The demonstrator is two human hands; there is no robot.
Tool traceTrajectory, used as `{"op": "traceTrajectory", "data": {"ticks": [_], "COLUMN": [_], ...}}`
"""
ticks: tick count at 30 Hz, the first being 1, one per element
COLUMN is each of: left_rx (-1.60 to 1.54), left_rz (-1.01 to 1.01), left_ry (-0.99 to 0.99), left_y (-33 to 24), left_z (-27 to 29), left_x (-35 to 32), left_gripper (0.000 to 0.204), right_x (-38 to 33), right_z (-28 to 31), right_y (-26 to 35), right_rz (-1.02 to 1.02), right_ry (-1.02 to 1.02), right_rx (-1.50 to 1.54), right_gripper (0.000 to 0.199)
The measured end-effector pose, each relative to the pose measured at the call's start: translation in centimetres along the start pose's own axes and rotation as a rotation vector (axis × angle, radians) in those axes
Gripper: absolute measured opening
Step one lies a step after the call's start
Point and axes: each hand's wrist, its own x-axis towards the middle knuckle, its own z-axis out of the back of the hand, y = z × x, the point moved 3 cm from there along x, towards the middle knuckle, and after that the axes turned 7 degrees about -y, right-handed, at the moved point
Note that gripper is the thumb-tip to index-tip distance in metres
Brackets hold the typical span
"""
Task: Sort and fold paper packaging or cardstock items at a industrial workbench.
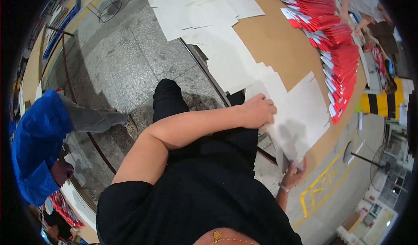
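We're looking down at the brown desk, its near side spread with overlapping white sheets; beyond them runs a fanned row of red packets. And here our left hand sits on the sheets, fingers curled; whether they pinch anything, we cannot tell. Over at lower right, our right hand grasps the sheets' corner, a bracelet on its wrist.

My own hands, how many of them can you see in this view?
2: your left hand is at the near edge of the white sheets, and your right hand is at their lower corner. Some fingers may be hidden.
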Motion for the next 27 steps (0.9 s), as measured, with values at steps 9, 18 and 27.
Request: {"op": "traceTrajectory", "data": {"ticks": [9,18,27], "left_rx": [0.011,-0.903,-0.456], "left_rz": [-0.056,1.35,0.79], "left_ry": [-0.468,-1.241,-1.303], "left_y": [-1.2,10.4,8.8], "left_z": [4.9,6.3,12.6], "left_x": [-4.8,-14.0,-8.7], "left_gripper": [0.042,0.032,0.032], "right_x": [1.0,0.6,1.6], "right_z": [-0.1,-0.3,0.9], "right_y": [0.7,0.4,-3.7], "right_rz": [0.073,0.192,-0.422], "right_ry": [0.174,-0.12,-0.369], "right_rx": [0.173,0.035,0.56], "right_gripper": [0.046,0.022,0.046]}}
